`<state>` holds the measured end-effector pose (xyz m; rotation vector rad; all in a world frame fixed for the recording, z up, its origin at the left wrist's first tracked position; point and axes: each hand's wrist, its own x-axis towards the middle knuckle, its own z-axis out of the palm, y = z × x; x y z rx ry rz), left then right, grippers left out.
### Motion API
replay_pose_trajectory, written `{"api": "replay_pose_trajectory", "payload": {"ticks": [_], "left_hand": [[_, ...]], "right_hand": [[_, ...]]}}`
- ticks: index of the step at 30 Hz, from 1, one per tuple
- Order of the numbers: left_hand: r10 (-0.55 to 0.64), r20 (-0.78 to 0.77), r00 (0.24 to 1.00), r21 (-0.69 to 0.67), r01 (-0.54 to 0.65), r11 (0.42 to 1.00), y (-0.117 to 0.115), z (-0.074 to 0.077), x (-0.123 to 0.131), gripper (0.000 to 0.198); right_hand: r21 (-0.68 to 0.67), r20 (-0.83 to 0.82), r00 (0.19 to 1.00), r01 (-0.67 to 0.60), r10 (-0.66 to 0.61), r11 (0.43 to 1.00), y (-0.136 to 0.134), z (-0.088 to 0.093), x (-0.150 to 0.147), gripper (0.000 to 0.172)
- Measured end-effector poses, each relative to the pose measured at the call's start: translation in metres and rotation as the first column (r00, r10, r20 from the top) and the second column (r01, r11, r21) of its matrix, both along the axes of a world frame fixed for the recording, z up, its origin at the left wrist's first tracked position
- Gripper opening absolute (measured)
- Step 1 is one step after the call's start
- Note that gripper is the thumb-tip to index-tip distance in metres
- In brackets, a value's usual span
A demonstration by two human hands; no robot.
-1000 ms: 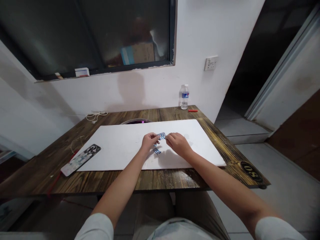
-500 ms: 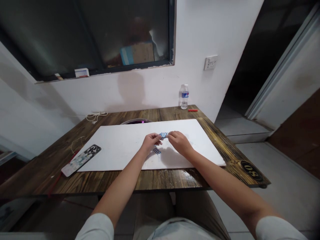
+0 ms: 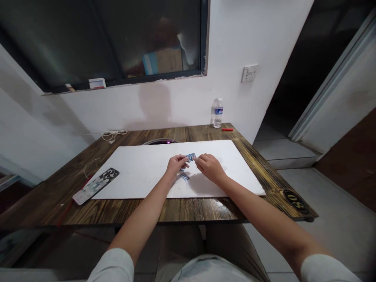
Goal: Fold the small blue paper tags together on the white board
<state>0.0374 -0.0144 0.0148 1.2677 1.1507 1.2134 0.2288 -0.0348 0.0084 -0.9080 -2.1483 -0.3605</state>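
A small flat blue piece with a row of slots (image 3: 190, 157) is raised over a white board (image 3: 141, 172). My left hand (image 3: 176, 164) pinches its left end between thumb and fingers. My right hand (image 3: 209, 166) has its fingers curled, and the index fingertip meets the right end of the same piece; the thumb is hidden. Below the hands a second dark blue slotted piece (image 3: 185, 177) lies on the board. Part of another small blue piece (image 3: 181, 170) shows just under my left hand's fingers, mostly hidden.
The board lies on a dark wooden table (image 3: 199, 211). A phone in a patterned case (image 3: 96, 186) rests over its left edge. Behind the board are a dark round object (image 3: 160, 141), a white cable (image 3: 113, 135), a water bottle (image 3: 217, 113) and a red stick-like item (image 3: 227, 129).
The held blue piece has shifted slightly left and tilted, showing more of its face. My right fingers have moved from a closer pinch to a fingertip at its right end.
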Motion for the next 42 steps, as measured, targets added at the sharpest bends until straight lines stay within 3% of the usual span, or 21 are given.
{"api": "replay_pose_trajectory", "payload": {"ticks": [4, 8, 13, 19, 27, 36, 42], "left_hand": [[0.125, 0.043, 0.991, 0.020, -0.126, 0.992, 0.004, -0.002, -0.001, 0.040], [0.186, 0.075, 0.980, 0.040, -0.189, 0.981, 0.007, -0.003, -0.002, 0.039], [0.205, 0.068, 0.976, 0.046, -0.209, 0.977, 0.009, -0.003, -0.003, 0.039], [0.200, 0.054, 0.978, 0.048, -0.203, 0.978, 0.008, -0.004, -0.003, 0.036], [0.198, 0.057, 0.979, 0.058, -0.201, 0.978, 0.007, -0.002, -0.002, 0.038], [0.205, 0.035, 0.978, 0.055, -0.207, 0.977, 0.007, -0.003, -0.002, 0.040], [0.196, 0.018, 0.980, 0.071, -0.197, 0.978, 0.008, -0.003, -0.003, 0.041]], "right_hand": [[-0.114, -0.033, 0.995, -0.102, 0.099, 0.988, -0.003, -0.001, -0.009, 0.015], [-0.208, 0.070, 0.952, -0.278, 0.298, 0.938, -0.007, -0.006, -0.020, 0.025], [-0.251, 0.240, 0.885, -0.341, 0.399, 0.906, -0.009, -0.009, -0.021, 0.035], [-0.241, 0.257, 0.927, -0.212, 0.273, 0.947, -0.003, -0.007, -0.013, 0.014], [-0.298, 0.253, 0.942, -0.142, 0.222, 0.944, 0.001, -0.003, -0.005, 0.005], [-0.290, 0.375, 0.893, -0.140, 0.247, 0.947, -0.005, 0.004, -0.007, 0.009], [-0.229, 0.345, 0.929, -0.055, 0.133, 0.972, -0.001, 0.004, -0.006, 0.011]]}}
